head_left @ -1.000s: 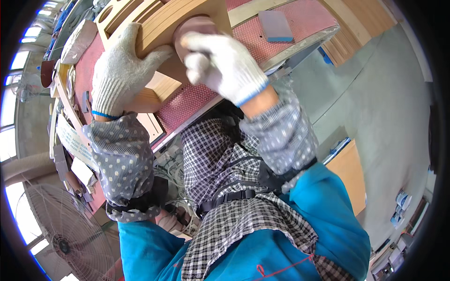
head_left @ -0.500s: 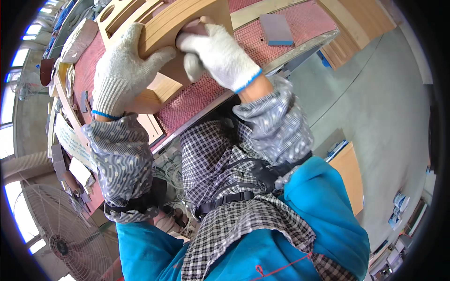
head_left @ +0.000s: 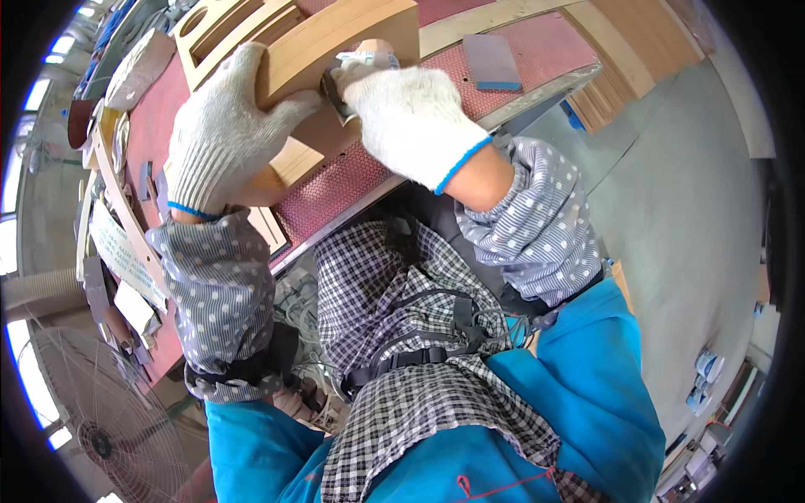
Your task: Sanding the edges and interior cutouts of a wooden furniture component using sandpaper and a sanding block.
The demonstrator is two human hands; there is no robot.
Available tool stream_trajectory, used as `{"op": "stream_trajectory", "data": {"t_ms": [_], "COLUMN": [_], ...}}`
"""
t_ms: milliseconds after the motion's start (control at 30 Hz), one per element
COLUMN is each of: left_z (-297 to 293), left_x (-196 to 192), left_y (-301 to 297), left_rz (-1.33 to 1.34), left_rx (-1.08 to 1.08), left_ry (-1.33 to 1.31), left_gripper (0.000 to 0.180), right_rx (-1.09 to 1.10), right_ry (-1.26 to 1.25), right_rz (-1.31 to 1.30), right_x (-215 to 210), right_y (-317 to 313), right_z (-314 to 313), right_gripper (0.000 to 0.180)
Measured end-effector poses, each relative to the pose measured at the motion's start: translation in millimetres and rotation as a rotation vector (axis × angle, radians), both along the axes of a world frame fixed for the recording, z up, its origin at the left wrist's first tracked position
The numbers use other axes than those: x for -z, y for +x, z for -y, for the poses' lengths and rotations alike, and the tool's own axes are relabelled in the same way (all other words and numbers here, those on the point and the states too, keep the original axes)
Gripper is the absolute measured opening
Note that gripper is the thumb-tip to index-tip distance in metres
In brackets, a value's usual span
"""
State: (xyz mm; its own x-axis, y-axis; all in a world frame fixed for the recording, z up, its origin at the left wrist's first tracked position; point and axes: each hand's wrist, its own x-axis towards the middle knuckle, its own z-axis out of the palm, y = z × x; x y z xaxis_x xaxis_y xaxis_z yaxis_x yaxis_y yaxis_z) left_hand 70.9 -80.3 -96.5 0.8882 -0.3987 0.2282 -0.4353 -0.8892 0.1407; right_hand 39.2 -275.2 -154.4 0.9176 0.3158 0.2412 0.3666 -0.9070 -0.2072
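Observation:
My left hand (head_left: 222, 134), in a white knit glove with a blue cuff, grips the left end of a curved wooden piece (head_left: 340, 40), its thumb spread along the near side. The piece stands on edge on the pink mesh-patterned bench top. My right hand (head_left: 411, 117), gloved alike, is closed around a bent piece of sandpaper (head_left: 335, 99) at the near side of the wood, toward its right end. A dark face and a pale printed back show at the fingers; the rest of the sheet is hidden in the glove.
Behind lies a wooden frame with cutouts (head_left: 226, 29). A grey sanding block with a blue edge (head_left: 492, 60) rests to the right on the bench (head_left: 549, 42). Wooden boards (head_left: 629, 50) stand beyond the bench's right end. Scraps lie at left, above a large fan (head_left: 101, 427).
My right hand has turned and shifted slightly right, its forearm swinging outward; the sandpaper's dark face and printed back now show. My left hand stays on the wooden piece, nearly still.

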Motion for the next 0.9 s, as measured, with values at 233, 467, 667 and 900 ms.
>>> {"op": "stream_trajectory", "data": {"t_ms": [233, 467, 667, 900], "left_z": [-8, -9, -1, -2], "left_x": [0, 2, -7, 0], "left_y": [2, 8, -2, 7], "left_rz": [-0.029, -0.006, -0.017, -0.085], "left_rx": [0.035, 0.043, -0.003, -0.018], "left_ry": [-0.057, -0.056, -0.009, -0.079], "left_gripper": [0.058, 0.052, 0.06, 0.054], "right_rx": [0.001, 0.013, -0.041, 0.059], "right_ry": [0.06, 0.022, 0.321, 0.285], "right_rz": [-0.075, -0.17, -0.018, -0.144], "right_x": [-5, -18, 7, 7], "right_y": [28, 39, -19, 37], "right_z": [-10, -14, 4, -11], "right_gripper": [0.025, 0.028, 0.027, 0.03]}}
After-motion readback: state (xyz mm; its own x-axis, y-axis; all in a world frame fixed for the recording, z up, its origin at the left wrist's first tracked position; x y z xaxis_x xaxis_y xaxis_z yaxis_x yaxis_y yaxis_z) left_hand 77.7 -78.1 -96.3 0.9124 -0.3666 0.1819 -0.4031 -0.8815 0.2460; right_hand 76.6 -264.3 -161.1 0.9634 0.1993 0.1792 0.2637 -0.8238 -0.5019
